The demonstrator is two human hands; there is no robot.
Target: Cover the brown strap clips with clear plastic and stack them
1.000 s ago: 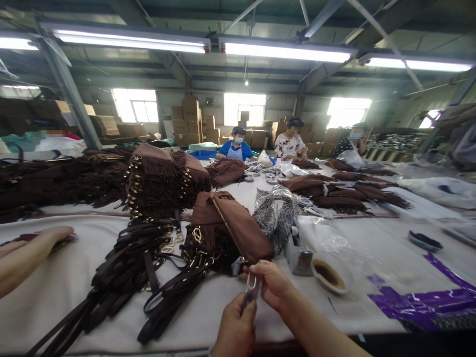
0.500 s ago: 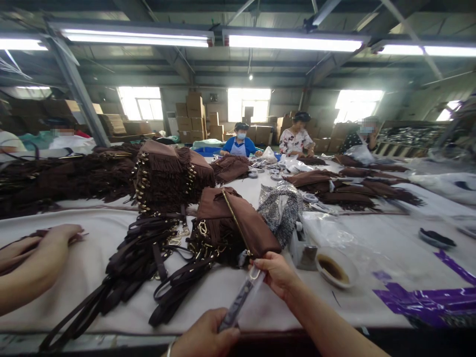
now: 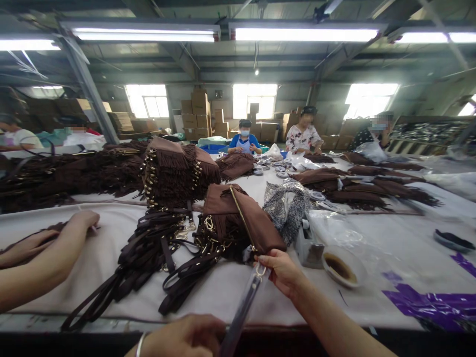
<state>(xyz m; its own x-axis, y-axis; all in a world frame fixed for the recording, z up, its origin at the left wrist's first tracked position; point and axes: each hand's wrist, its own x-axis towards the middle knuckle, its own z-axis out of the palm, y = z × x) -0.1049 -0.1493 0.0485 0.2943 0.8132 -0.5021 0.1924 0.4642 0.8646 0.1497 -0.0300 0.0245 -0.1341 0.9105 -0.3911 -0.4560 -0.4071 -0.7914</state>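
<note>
- Sleeved strap slants, clasp end up-right, pinched by the right hand.
- Left hand sits lower than before; its grip I cannot tell.

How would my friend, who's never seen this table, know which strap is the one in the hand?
Find the big pale table, then its near edge, in the middle. There the right hand pinches the top end of a dark strap with a metal clip, slanting down toward the left hand. Unlike the bunched straps further left, this one is in clear plastic.
</note>
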